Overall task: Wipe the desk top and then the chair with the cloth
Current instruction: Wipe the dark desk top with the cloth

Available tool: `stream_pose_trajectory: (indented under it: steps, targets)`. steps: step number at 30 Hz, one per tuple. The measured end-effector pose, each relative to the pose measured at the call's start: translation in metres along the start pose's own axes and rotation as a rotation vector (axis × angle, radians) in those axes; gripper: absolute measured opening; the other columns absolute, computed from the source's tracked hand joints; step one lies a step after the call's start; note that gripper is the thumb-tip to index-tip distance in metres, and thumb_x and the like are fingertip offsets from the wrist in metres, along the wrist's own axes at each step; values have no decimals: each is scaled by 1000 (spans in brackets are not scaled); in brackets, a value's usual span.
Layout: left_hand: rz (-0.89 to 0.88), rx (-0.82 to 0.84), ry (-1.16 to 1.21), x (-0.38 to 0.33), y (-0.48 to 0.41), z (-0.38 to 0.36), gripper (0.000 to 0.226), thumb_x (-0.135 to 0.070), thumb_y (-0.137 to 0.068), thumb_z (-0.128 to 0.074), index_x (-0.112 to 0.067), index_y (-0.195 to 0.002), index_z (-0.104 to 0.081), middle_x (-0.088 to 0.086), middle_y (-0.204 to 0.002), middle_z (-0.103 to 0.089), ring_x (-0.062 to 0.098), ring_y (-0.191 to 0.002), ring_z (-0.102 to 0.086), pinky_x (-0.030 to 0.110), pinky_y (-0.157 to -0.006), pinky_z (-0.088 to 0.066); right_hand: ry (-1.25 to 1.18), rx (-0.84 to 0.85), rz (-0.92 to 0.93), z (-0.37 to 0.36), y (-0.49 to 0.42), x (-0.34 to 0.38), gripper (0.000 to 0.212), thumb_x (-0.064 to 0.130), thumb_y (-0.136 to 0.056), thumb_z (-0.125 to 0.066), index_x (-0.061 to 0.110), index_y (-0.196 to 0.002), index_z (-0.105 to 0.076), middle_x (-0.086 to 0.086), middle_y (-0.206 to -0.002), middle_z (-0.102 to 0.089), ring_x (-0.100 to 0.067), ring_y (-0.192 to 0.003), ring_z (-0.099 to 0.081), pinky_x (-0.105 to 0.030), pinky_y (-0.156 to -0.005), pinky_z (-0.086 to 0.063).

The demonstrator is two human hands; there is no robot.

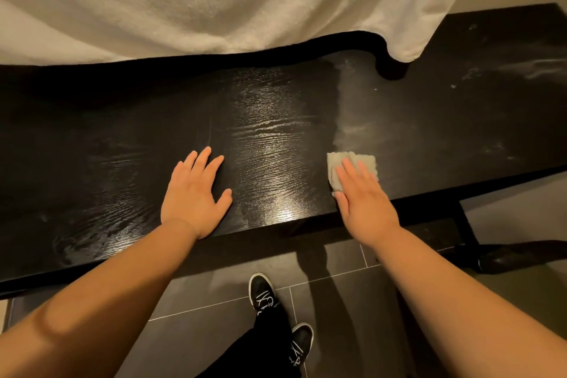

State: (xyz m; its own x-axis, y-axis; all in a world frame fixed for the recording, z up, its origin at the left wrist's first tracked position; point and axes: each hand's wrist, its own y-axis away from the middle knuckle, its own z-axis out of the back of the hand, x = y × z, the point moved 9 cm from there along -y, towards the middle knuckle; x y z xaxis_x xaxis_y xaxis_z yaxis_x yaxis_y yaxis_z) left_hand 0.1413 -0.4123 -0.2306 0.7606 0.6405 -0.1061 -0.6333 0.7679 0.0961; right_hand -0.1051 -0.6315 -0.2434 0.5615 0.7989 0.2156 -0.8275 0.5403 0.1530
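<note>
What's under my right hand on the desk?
A pale cloth, pressed flat on the dark desk top by the right hand. Its far edge and left side show; the hand covers the rest.

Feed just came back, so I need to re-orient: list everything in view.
desk top: one, black, across the middle, smeared at right.
cloth: one, whitish, folded, near right of the desk.
towel: one, white, lying over the desk's far side.
floor tiles: several, dark grey, below the desk.
shoes: two, black with white laces, on the tiles.
left hand: one, flat on the desk top.
right hand: one, flat, pressing the cloth.
</note>
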Motion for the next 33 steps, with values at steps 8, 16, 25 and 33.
stream_pose_trajectory:
  steps: [8, 16, 25, 33]
  targets:
    - [26, 12, 5, -1, 0, -2, 71, -52, -99, -51, -24, -162, -35, 7, -171, -26, 32, -157, -22, 52, -128, -21, 75, 124, 183, -30, 4, 66, 61, 41, -106, -23, 17, -162, -21, -6, -170, -14, -32, -157, -6, -51, -124, -22]
    - [193, 34, 112, -52, -7, -10, 72, -43, -95, -61, -14, -158, -42, 17, -169, -26, 40, -157, -20, 63, -125, -17, 55, 74, -166, 9, -9, -73, 63, 44, -106, -24, 19, -163, -14, -4, -171, -7, -31, -156, -9, -50, -124, -24]
    - [147, 60, 121, -143, -21, -30, 75, -54, -98, -46, -26, -165, -26, 9, -175, -12, 33, -161, -5, 59, -129, -6, 121, 114, 278, -15, -8, 22, 61, 39, -105, -26, 14, -160, -27, -11, -168, -23, -37, -154, -17, -53, -125, -22]
    - [276, -7, 135, -146, -26, -26, 70, -52, -101, -36, -28, -166, -23, 5, -175, -10, 29, -161, -6, 55, -130, -6, 86, -31, -80, 20, -21, -103, 63, 42, -104, -31, 13, -160, -28, -9, -168, -22, -33, -155, -17, -50, -125, -22]
